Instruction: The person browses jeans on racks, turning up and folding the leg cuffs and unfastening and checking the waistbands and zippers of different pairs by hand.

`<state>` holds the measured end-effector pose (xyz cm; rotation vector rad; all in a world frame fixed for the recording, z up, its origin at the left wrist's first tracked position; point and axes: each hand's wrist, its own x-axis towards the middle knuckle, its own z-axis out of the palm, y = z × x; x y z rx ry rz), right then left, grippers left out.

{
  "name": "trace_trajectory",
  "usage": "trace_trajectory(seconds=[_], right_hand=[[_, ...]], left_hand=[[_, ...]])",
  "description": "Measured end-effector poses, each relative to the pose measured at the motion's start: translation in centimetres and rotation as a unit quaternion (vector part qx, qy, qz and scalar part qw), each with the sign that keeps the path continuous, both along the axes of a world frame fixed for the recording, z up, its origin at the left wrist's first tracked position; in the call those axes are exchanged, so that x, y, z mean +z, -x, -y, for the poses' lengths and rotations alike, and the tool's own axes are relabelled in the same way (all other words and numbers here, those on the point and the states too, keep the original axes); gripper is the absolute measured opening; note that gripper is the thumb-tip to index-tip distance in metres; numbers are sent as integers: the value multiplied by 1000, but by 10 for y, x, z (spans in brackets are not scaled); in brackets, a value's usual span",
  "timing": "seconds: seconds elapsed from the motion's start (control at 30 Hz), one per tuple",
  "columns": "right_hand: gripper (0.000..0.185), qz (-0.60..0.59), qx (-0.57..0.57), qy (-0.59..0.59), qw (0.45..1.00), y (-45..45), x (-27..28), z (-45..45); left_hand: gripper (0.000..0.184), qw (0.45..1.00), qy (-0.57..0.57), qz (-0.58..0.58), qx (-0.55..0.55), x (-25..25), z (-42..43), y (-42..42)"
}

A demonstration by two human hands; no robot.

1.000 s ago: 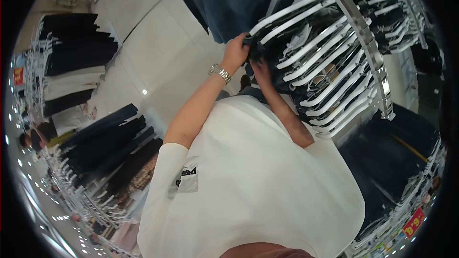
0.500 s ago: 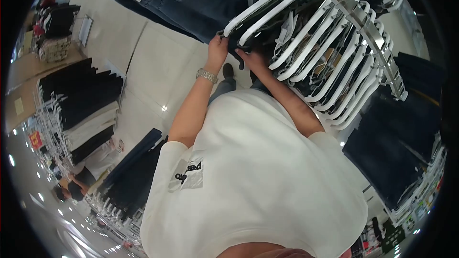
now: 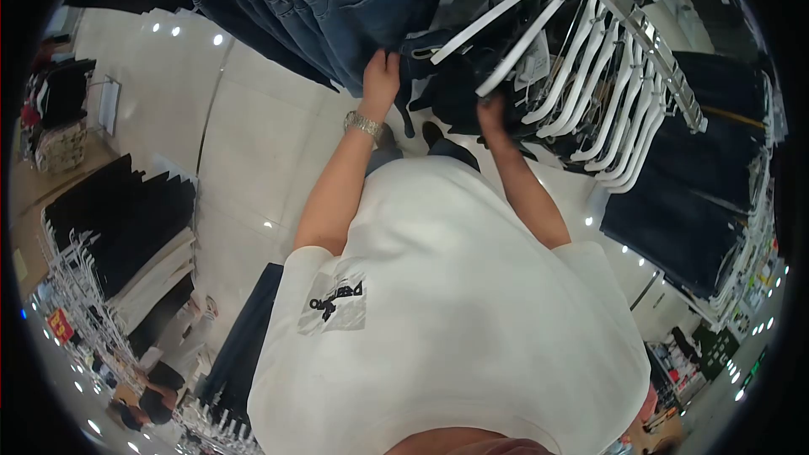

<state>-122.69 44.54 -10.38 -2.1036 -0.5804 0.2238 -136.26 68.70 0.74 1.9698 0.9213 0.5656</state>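
Observation:
My left hand (image 3: 381,80), with a metal watch on its wrist, is closed with fingers pinched at the waistband end of dark trousers (image 3: 426,44), which hang from a white hanger (image 3: 489,23). Right behind that hand hang blue jeans (image 3: 358,13). My right hand (image 3: 492,116) is at the lower end of a second white hanger (image 3: 527,42), among black trousers (image 3: 455,97). Its fingers look curled, but they are dim and slightly blurred, and what they grip is hidden. A gap lies between these two hangers and the others along the metal rail (image 3: 628,13).
More white hangers (image 3: 619,109) with garments crowd the rail at right. Dark jeans (image 3: 674,211) hang beyond my right arm. To the left, black trousers (image 3: 126,223) hang in a row across the tiled floor (image 3: 261,152). A person (image 3: 160,392) is farther off, lower left.
My right hand has moved right, away from my left hand, and the hangers beside it have shifted right. The front hangers have spread apart. The view has shifted slightly.

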Motion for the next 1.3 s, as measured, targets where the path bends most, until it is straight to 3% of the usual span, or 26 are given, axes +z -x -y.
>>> trace_trajectory(seconds=[0.03, 0.13, 0.2, 0.23, 0.3, 0.47, 0.57, 0.63, 0.73, 0.87, 0.97, 1.0, 1.07, 1.17, 1.23, 1.3], right_hand=[[31, 82, -13, -118, 990, 5, 14, 3], [34, -54, -146, 49, 987, 10, 48, 26], [37, -81, -151, 61, 983, -5, 13, 56], [33, -22, -164, 31, 986, 1, 14, 59], [27, -13, -145, -12, 989, 15, 30, 66], [22, 196, -124, 144, 962, 44, 29, 87], [23, 114, -168, 102, 974, 51, 44, 82], [26, 129, -157, 113, 973, 54, 47, 84], [34, -2, -265, 73, 961, 56, 44, 78], [43, -160, -198, 82, 964, 58, 41, 84], [41, -326, -15, 87, 941, 66, 43, 93], [39, -284, 8, 118, 952, 76, 44, 93], [37, -193, 58, 179, 963, 100, 52, 88], [38, -35, 186, 19, 982, 112, 33, 93], [38, -34, 216, -29, 975, 105, 32, 104], [39, -94, 182, -3, 979, 97, 37, 116]], left_hand=[[33, 1000, -7, -14, -8, 2, -6, -1], [33, 1000, -5, 19, -20, -2, -18, -5], [35, 999, 7, 28, -35, -7, -24, -6], [36, 998, 13, 31, -44, -7, -25, -7], [39, 996, 41, 37, -70, -7, -28, -8], [41, 991, 89, -11, -105, -16, -37, -5], [40, 990, 89, -5, -108, -13, -42, -6], [41, 990, 79, 2, -119, -9, -41, -4], [43, 987, 81, 3, -137, -4, -32, 1], [44, 983, 30, -34, -179, -21, 15, 22], [38, 966, 69, -52, -245, 21, 87, 38], [36, 953, 109, -76, -272, 31, 109, 39], [33, 933, 29, -102, -344, 46, 147, 28], [31, 902, -24, -47, -428, 60, 181, 8], [29, 877, -66, -64, -472, 72, 194, -5], [29, 885, -65, -26, -460, 76, 209, -12]])
